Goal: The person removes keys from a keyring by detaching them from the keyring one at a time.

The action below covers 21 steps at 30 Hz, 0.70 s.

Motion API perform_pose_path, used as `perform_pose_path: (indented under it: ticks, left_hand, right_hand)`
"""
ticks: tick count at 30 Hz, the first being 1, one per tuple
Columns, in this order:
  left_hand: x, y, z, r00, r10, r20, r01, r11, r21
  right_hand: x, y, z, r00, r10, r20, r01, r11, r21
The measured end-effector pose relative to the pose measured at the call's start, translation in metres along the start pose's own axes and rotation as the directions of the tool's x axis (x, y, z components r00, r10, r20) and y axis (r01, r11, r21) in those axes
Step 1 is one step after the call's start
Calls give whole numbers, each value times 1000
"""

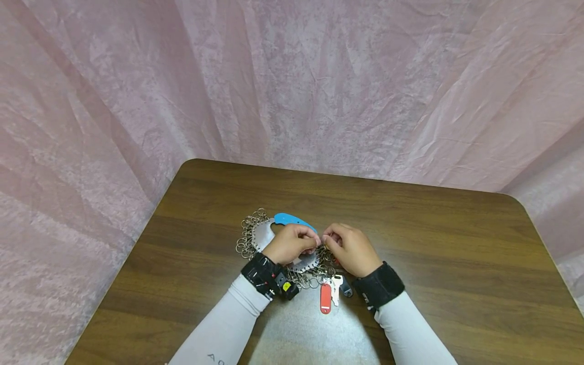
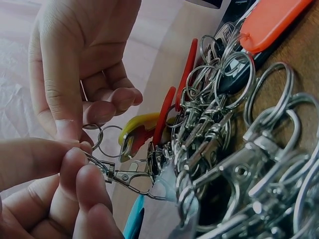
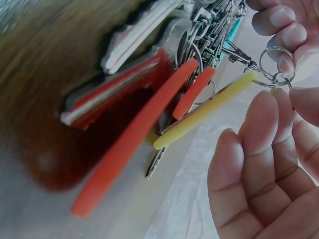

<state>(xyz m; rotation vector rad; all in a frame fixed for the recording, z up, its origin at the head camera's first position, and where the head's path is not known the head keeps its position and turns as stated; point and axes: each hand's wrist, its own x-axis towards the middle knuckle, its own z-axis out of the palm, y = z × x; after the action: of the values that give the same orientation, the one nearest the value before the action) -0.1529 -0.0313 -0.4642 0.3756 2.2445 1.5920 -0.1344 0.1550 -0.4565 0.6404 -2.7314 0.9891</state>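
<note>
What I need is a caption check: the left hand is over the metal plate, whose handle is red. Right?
Not quite: the handle is blue, not red, as the head view shows. The left hand is indeed over the metal plate.

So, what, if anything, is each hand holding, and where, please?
The left hand pinches a clasp by its ring; what the right hand holds is unclear.

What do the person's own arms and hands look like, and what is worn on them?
Both arms have long, close-fitting, pale grey fabric sleeves; dark lettering marks the left one. A black wristband on the left carries a small black boxy device with a yellow spot. The right wrist has a broad black fabric band. No gloves show on the left hand or right hand.
</note>
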Motion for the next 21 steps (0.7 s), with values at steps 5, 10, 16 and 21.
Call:
perform_pose_path:
  ticks: [5, 10, 16, 21]
  left_hand:
    - [0, -1, 0, 1000, 4, 9, -4, 1000, -7]
    - [0, 0, -1, 1000, 7, 15, -7, 1000, 7]
    - [0, 0, -1, 1000, 14, 19, -14, 1000, 11]
    - [0, 0, -1, 1000, 7, 24, -7, 1000, 15]
  right_hand:
    - [0, 2, 1, 1000, 19, 7, -19, 1000, -10]
    - [0, 2, 1, 999, 43, 14, -43, 999, -10]
    - [0, 0, 1, 998, 57, 16, -57, 998, -12]
    - [0, 1, 1, 997, 77, 23, -76, 997, -23]
